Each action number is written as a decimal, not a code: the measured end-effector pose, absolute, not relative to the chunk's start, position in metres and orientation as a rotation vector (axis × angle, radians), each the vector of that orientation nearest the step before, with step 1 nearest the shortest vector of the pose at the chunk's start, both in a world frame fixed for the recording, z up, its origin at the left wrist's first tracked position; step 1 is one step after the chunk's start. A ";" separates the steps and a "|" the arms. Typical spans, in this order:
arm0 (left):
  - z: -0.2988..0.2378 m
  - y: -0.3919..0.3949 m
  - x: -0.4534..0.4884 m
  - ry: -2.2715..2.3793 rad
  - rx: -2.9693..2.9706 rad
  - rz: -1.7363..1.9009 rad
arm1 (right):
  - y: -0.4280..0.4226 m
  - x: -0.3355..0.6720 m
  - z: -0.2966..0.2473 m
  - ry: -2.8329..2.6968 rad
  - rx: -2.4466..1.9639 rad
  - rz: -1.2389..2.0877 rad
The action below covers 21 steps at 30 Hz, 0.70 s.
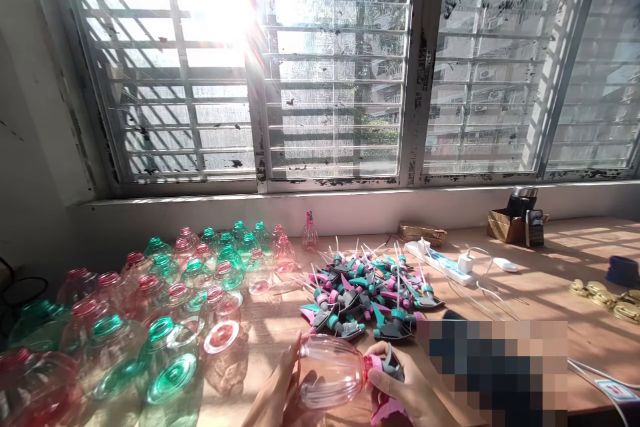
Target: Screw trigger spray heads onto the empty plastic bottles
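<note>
A clear pink spray bottle [330, 373] lies on its side between my two hands near the table's front edge. My left hand [285, 383] is wrapped round its base end. At the neck, my right hand [395, 383] grips the pink-and-grey trigger sprayer head [389, 365], which sits on the bottle's mouth; whether it is fully screwed down cannot be told. Part of its pink trigger shows below my fingers. Just beyond the bottle lies a heap of trigger sprayer heads [357, 290] in grey, pink and teal, with white dip tubes sticking out.
Several open pink and green bottles [167, 353] stand on the left of the table. One pink bottle [310, 233] stands by the wall. A white power strip [443, 263] with cables, a cardboard box [505, 225], a phone [535, 228] and a blue roll [623, 271] lie right.
</note>
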<state>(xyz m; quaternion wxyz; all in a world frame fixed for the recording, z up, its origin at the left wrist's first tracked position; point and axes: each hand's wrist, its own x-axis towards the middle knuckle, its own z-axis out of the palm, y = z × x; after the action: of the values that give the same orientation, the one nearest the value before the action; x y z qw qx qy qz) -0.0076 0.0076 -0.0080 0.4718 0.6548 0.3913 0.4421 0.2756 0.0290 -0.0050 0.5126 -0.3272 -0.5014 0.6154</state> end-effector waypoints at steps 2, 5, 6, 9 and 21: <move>-0.008 0.009 -0.009 0.978 1.647 1.083 | 0.028 0.275 -0.004 -1.198 -0.786 1.482; -0.007 0.009 -0.014 0.991 1.700 1.058 | 0.027 0.275 -0.003 -1.183 -0.780 1.507; -0.006 0.009 -0.015 0.984 1.690 1.051 | 0.027 0.275 -0.003 -1.185 -0.775 1.510; -0.004 0.006 -0.015 0.956 1.630 1.028 | 0.027 0.274 -0.003 -1.204 -0.758 1.491; -0.024 0.020 -0.016 0.984 1.693 1.023 | 0.028 0.276 -0.007 -1.184 -0.767 1.505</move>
<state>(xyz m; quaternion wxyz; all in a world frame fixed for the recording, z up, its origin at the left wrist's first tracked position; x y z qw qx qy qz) -0.0156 0.0201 -0.0238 0.4494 0.6846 0.3980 0.4135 0.2759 0.0285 -0.0070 0.5136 -0.3190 -0.4927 0.6258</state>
